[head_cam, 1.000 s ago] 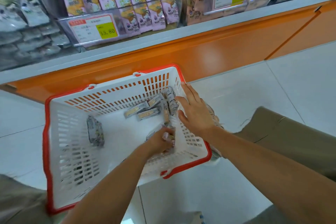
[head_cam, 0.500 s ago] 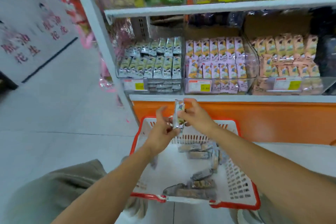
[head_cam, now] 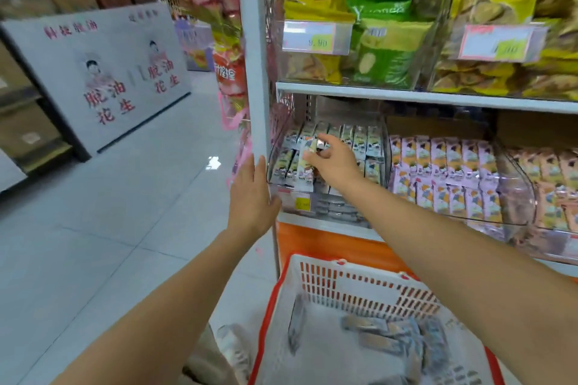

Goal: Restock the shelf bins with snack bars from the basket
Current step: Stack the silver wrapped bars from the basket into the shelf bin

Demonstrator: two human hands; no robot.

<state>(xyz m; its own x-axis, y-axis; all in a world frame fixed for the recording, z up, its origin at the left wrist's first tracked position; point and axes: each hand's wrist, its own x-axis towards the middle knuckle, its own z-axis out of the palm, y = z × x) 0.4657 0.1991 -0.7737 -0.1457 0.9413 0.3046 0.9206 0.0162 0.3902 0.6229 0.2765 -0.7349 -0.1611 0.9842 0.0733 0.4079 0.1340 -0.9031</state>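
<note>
My right hand (head_cam: pixel 333 161) reaches into the clear shelf bin (head_cam: pixel 325 162) at the left end of the lower shelf and pinches a grey snack bar (head_cam: pixel 306 162) upright over the rows of the same bars. My left hand (head_cam: pixel 251 197) is raised with flat, straight fingers beside the bin's left front corner and holds nothing. Below, the white basket with a red rim (head_cam: pixel 369 291) stands on the floor, and several grey snack bars (head_cam: pixel 391 337) lie in it.
A white shelf post (head_cam: pixel 253 50) stands just left of the bin. Bins of pink bars (head_cam: pixel 444 172) and peach bars (head_cam: pixel 550 184) follow to the right. Yellow and green snack bags (head_cam: pixel 384 40) fill the upper shelf. An open tiled aisle (head_cam: pixel 109 212) lies to the left.
Both hands have come up from the basket. The right hand has carried a bar forward into the left bin, and the left hand has let go and opened beside it. My view has lifted toward the shelves.
</note>
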